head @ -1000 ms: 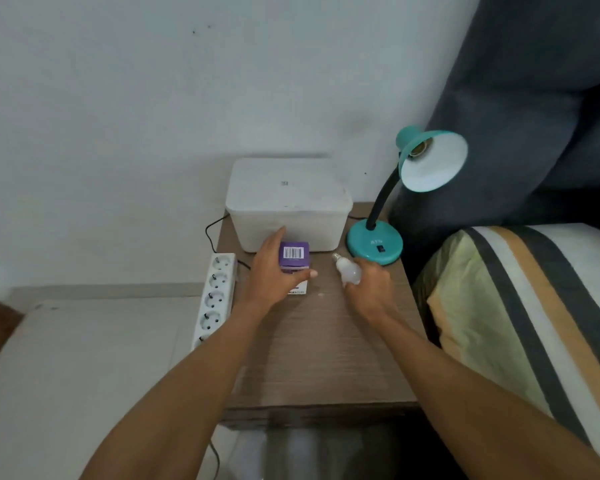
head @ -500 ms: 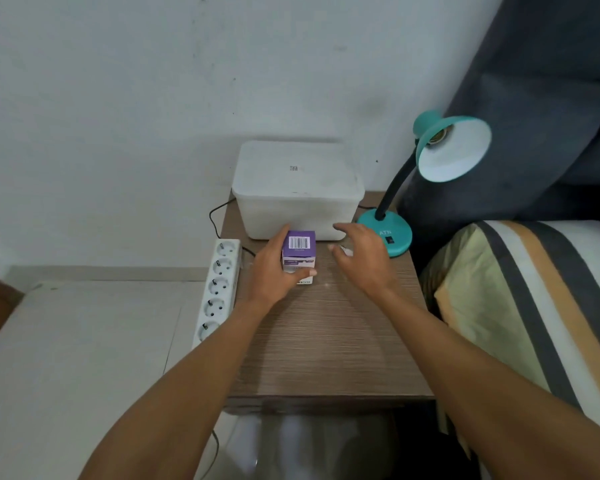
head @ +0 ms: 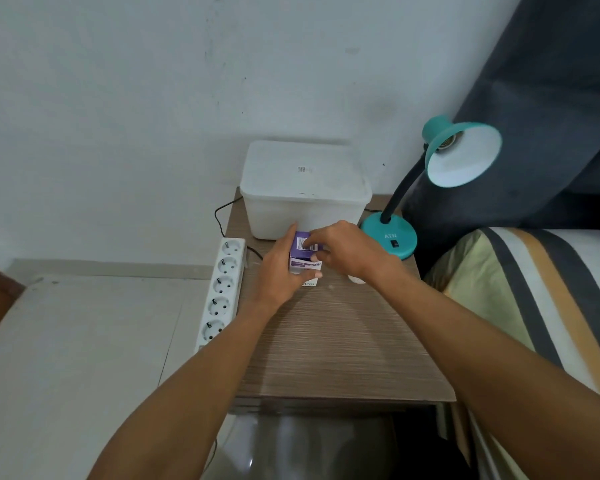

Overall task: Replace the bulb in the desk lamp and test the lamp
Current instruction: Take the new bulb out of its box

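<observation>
A small purple and white bulb box (head: 303, 249) stands on the wooden bedside table (head: 326, 341), just in front of a white tub. My left hand (head: 278, 271) grips its left side. My right hand (head: 347, 251) has its fingertips pinched on the box's top edge. A white bulb (head: 355, 279) lies on the table under my right wrist, mostly hidden. The teal desk lamp (head: 390, 237) stands at the table's back right corner. Its shade (head: 465, 157) faces me, and the socket (head: 447, 143) inside holds no bulb.
A lidded white plastic tub (head: 302, 192) fills the back of the table. A white power strip (head: 222, 289) lies along the table's left edge with a black cable behind it. A striped bed (head: 534, 289) and dark fabric (head: 551, 98) border the right side.
My right hand set the white bulb down on the table, then moved left onto the top of the box. My left hand stayed on the box.
</observation>
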`<action>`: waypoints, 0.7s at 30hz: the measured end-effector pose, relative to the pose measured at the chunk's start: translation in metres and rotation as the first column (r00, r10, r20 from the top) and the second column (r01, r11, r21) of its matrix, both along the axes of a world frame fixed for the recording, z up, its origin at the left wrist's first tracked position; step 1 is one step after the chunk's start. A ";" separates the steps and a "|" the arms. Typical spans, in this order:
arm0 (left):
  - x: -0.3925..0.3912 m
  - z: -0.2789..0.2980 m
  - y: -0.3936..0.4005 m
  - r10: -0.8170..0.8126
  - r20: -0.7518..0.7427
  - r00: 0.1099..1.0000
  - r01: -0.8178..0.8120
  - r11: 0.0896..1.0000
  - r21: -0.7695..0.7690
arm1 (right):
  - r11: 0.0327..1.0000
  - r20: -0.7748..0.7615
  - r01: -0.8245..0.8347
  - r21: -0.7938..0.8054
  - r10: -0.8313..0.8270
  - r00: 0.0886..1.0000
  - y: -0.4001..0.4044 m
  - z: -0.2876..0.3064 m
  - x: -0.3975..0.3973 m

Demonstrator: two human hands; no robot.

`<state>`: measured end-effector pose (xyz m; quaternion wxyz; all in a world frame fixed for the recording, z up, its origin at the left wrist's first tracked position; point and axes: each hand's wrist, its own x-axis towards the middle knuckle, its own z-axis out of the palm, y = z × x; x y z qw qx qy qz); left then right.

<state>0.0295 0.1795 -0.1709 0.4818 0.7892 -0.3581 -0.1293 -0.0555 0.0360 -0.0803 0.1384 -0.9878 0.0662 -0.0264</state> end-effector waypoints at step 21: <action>-0.005 -0.012 0.006 -0.031 0.098 0.995 0.036 0.998 -0.047 | 0.713 0.296 0.420 0.562 -0.647 0.703 0.001 -0.010 0.010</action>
